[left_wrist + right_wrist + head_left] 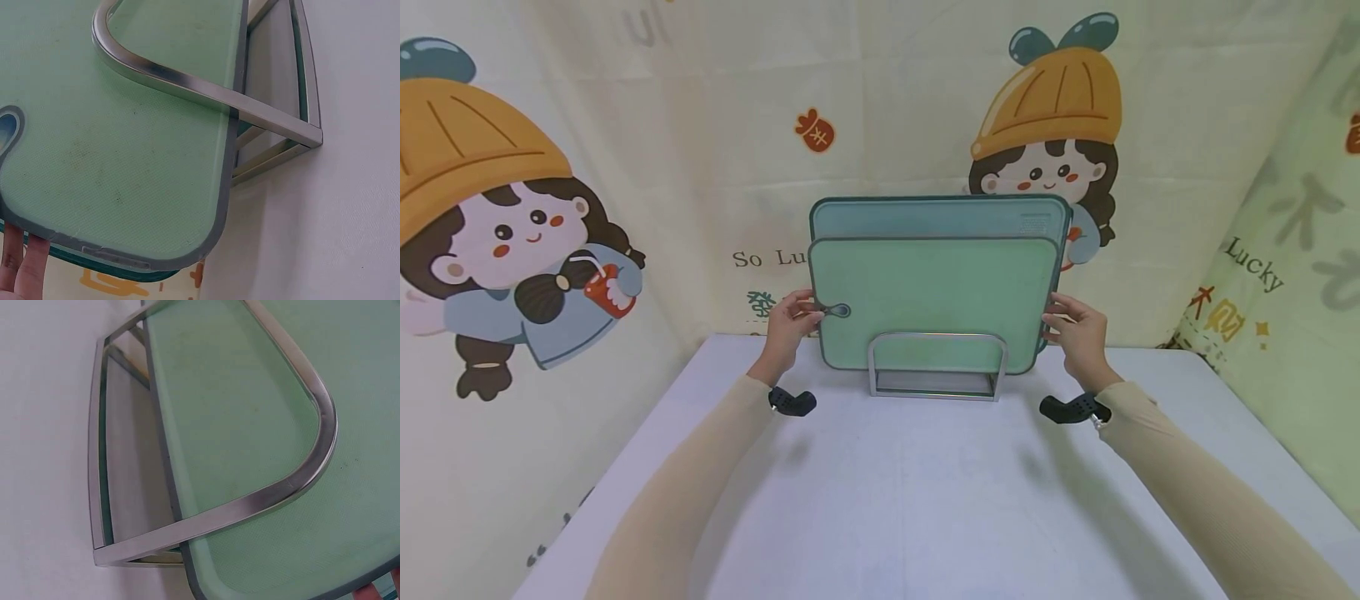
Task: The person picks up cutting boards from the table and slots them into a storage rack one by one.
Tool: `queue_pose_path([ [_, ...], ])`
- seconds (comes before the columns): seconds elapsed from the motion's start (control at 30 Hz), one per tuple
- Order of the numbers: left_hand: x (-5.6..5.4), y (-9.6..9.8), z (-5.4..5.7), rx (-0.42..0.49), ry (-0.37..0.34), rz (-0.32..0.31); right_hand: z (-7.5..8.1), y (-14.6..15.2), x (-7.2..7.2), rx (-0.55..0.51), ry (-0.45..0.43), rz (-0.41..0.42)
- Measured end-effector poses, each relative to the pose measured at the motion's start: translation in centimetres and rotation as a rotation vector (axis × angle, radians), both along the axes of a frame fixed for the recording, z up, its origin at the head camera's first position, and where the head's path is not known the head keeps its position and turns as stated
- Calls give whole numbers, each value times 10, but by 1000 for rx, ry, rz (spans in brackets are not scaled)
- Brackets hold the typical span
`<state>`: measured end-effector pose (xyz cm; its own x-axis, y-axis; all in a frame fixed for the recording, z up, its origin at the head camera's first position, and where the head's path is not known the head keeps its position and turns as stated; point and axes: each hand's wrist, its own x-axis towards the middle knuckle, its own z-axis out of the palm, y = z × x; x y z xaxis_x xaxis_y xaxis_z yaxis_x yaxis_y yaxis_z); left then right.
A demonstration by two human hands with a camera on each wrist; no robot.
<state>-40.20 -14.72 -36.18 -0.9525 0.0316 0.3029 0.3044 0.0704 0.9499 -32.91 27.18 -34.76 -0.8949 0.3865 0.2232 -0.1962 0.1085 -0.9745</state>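
Observation:
A pale green cutting board (pixel 928 292) with a grey rim stands upright in a silver metal rack (pixel 936 336). Behind it, a taller blue cutting board (pixel 917 219) shows above its top edge. My left hand (pixel 786 329) pinches the green board's left edge beside its small hanging hole (pixel 838 310). At the opposite edge my right hand (pixel 1081 337) holds the board between thumb and fingers. In the left wrist view, fingers (pixel 32 265) reach behind the rim. Only fingertips (pixel 367 592) show at the lower corner of the right wrist view. The rack's front loop crosses the board's lower part.
The rack stands toward the back of a white table (pixel 902 500). A cream cloth (pixel 910 108) with printed cartoon figures hangs close behind the boards, and patterned cloth also covers both sides. Black straps (pixel 792 402) are on both wrists.

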Motion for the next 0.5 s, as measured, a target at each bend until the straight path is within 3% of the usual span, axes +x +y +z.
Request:
queue_pose_path([
  [0.27,-1,-1,-4,14,-58,-9,-3,-3,2,87,-56,-9],
  [0.5,10,1,9,1,-91,-28,-5,-2,-1,94,-66,-14],
])
